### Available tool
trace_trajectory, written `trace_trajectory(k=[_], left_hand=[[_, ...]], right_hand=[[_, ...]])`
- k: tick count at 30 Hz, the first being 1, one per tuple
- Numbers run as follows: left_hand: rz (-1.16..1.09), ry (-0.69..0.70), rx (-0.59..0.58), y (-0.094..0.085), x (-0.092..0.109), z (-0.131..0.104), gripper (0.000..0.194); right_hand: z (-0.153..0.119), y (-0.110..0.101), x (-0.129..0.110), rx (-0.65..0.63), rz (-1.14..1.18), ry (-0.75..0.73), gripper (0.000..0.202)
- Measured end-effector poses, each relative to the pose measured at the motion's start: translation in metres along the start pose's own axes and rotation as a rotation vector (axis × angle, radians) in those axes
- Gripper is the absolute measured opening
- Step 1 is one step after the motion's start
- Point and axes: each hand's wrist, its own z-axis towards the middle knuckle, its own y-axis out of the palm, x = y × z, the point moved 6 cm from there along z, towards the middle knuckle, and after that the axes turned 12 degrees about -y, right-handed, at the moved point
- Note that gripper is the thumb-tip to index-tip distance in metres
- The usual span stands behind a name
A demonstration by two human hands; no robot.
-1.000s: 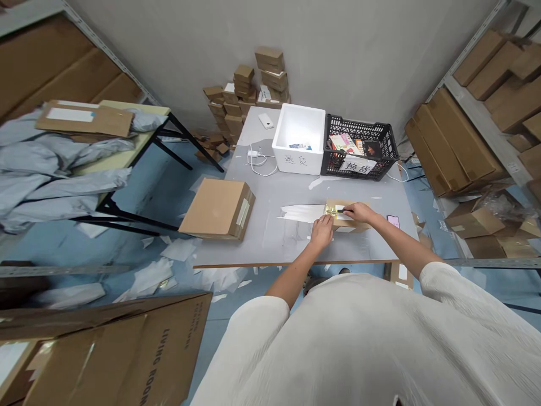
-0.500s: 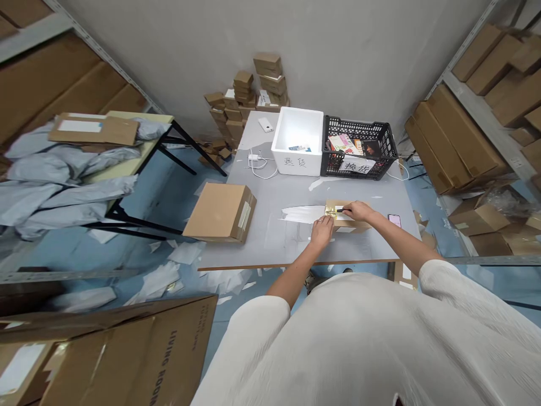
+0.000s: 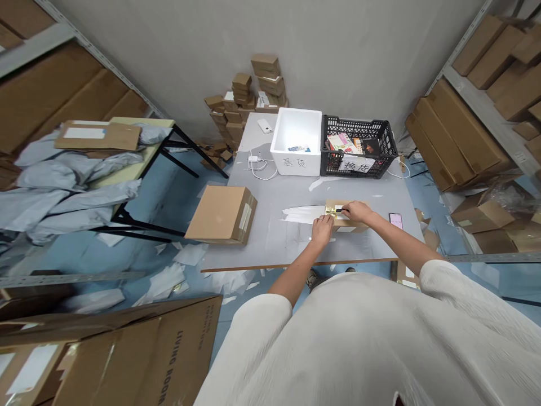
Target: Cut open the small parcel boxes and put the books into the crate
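A small cardboard box (image 3: 358, 226) with yellowish tape and white labels lies near the table's front edge. My right hand (image 3: 357, 211) is closed around a thin dark tool (image 3: 341, 210), whose tip is over the taped top of the box. At the box's left end rests my left hand (image 3: 322, 228), its fingers bent together on the tape; whether they pinch anything is too small to tell. White paper strips (image 3: 302, 214) lie left of the box.
A larger carton (image 3: 217, 211) stands on the table's left side. Behind are a white foam box (image 3: 297, 163) and a black crate (image 3: 359, 169) holding printed packets. A pink-screened phone (image 3: 396, 220) lies at right, a white device (image 3: 265, 126) at the back left.
The view has shifted slightly. Both hands keep nearly the same places on the small box, and the dark tool is still in my right hand.
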Motion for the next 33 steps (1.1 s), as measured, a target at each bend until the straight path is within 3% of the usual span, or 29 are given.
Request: trace_trajectory(k=[33], left_hand=[[0.096,-0.019,-0.055,0.001,-0.002,0.005,0.039]], right_hand=[[-0.018,0.011,0.039,-0.029,0.035,0.152,0.041]])
